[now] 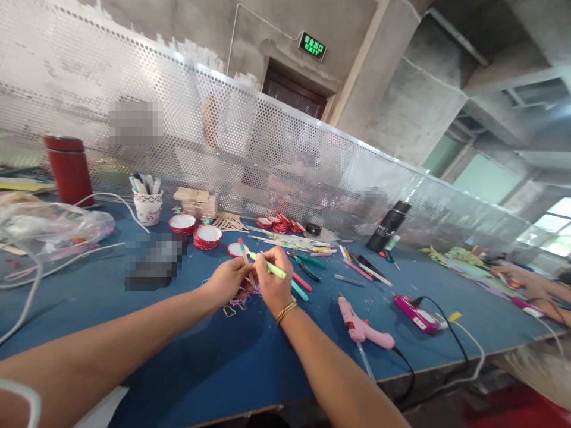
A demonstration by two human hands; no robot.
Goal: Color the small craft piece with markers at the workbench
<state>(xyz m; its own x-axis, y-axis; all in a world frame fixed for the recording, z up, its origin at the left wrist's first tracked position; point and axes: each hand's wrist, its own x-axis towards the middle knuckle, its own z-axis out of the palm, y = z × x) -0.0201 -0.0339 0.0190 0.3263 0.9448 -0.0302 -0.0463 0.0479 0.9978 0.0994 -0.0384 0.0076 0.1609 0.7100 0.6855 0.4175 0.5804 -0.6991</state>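
Pressing too hard with the lime-green marker (277,271), pinched in the right hand (273,288), could twist the slim colour-banded craft stick (243,250) and smear its bands, since the left hand (227,279) clamps only its lower part, above the blue tabletop (200,362).

One blue tabletop (200,362), bearing: at left, a clear plastic bag (66,226), a red flask (69,172) and a paper cup (147,209); farther back, loose wooden sticks (229,222) and red-and-white round containers (207,236); mid-table, green-handled pliers (308,271) beside a red pen (302,282); at right, a pink glue gun (363,331), a magenta box (414,313) and a black bottle (387,229).
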